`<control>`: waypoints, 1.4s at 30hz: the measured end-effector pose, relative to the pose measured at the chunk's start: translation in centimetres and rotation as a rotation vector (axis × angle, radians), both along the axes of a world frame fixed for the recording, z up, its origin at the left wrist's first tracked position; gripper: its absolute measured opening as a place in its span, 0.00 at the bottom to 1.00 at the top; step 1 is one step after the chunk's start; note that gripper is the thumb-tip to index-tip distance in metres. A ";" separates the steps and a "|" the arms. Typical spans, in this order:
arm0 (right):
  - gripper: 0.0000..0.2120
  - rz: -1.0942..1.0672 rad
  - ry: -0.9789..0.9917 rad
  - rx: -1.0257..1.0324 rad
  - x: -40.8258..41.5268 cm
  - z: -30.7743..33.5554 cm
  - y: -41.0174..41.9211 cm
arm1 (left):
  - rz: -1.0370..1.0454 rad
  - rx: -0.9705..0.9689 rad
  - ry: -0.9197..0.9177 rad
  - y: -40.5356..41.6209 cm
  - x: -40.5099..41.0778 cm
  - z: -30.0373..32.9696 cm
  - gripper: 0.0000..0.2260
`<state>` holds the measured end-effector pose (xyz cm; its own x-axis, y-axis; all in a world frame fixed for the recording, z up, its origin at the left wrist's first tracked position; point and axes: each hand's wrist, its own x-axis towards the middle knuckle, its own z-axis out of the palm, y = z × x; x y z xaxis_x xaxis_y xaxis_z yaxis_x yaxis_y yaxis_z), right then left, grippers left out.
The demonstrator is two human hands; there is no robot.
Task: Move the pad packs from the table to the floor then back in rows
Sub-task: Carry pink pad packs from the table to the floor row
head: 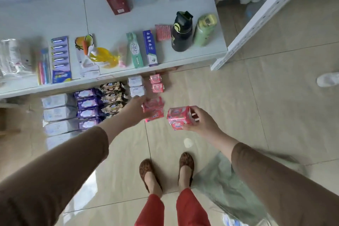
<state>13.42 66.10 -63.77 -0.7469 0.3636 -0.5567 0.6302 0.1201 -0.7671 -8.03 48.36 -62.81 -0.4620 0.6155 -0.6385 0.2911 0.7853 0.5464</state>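
Below the white table, on the beige tiled floor, rows of wrapped pad packs lay: grey-white, purple, patterned dark, small white and pink ones. Beside those rows, the left hand gripped a blurred pink plastic pad pack. Right of it, the right hand clasped another pink pad pack above the floor.

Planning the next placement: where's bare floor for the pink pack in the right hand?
Bare tile lies right of the pink row, out to the white rack, and between the right hand's pack and the feet. Left of the pink row is crowded: white, dark, purple and grey-white rows sit close together.
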 end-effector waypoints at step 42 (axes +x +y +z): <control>0.20 0.137 -0.043 0.405 -10.8 -43.7 -5.4 | -0.283 -0.064 0.855 -2.6 -3.6 -39.1 0.20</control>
<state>2.67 60.69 -107.45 -0.7827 0.4586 -0.4209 0.6179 0.4911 -0.6140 -11.68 45.81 -101.91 -0.6317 0.7532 -0.1833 0.7647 0.6443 0.0121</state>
